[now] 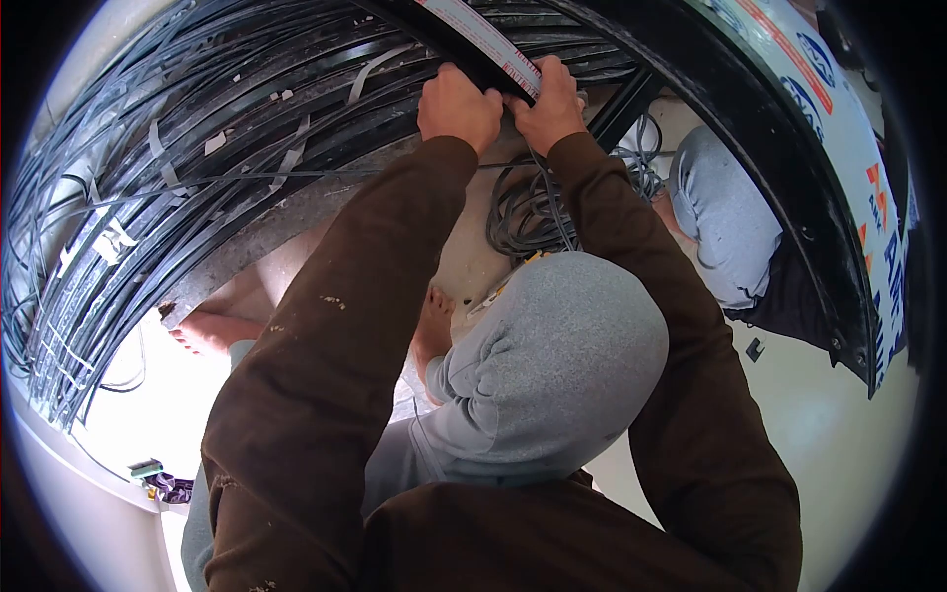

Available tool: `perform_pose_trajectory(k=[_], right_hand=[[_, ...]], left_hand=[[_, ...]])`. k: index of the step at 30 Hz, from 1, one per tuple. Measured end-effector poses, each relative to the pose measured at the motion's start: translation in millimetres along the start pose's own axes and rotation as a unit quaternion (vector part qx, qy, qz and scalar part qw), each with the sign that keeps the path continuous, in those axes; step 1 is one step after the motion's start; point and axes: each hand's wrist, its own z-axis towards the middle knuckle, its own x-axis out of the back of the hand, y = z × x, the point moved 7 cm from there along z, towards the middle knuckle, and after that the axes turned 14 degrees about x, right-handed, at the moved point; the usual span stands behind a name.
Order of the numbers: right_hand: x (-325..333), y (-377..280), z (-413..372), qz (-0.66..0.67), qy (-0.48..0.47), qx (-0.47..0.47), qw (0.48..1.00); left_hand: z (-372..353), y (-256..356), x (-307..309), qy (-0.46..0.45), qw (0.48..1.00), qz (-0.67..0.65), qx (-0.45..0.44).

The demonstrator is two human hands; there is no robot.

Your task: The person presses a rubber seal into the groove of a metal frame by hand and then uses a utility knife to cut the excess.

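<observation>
- A black bar is held at its near end, over the right-hand part of the cable bundle; its far end is cut off by the view's upper edge.
- The left hand is clamped on the bar's left edge, beside the bundle; the right hand is clamped on the end's other side, farther right of the bundle. The undersides of both grips are hidden.
- Opposite edges are probably gripped so that twisting is resisted, and the hands are perhaps set close together for control of that end.
- The bundle is crossed by pale ties, presumably so that the many strands are gathered. It is seen just above a rough grey ledge, by which it may be supported.
- A grey cable coil is left looped below and right of the bundle, likely so that tangling is avoided.
- The bar is seen to be straight, dark and narrow. Its upper face is covered lengthwise by a white label with red print, too small to be read with certainty. The label's lower end is reached by the right hand's fingers.
</observation>
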Motion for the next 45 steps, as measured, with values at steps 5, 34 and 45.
perform_pose_trajectory(k=[5, 34, 45], right_hand=[[-1.8, 6.5, 2.2, 0.001, 0.004, 0.002, 1.000], [5.2, 5.8, -10.6, 0.034, 0.017, 0.065, 0.997], [11.5, -3.9, -12.7, 0.008, 0.052, 0.121, 0.991]], left_hand=[[-1.2, 1.3, 1.3, 0.003, 1.000, -0.002, 0.001], [10.1, -7.4, -7.3, 0.005, 0.998, -0.055, -0.042], [8.0, -10.9, -9.2, -0.040, 0.998, -0.046, 0.012]])
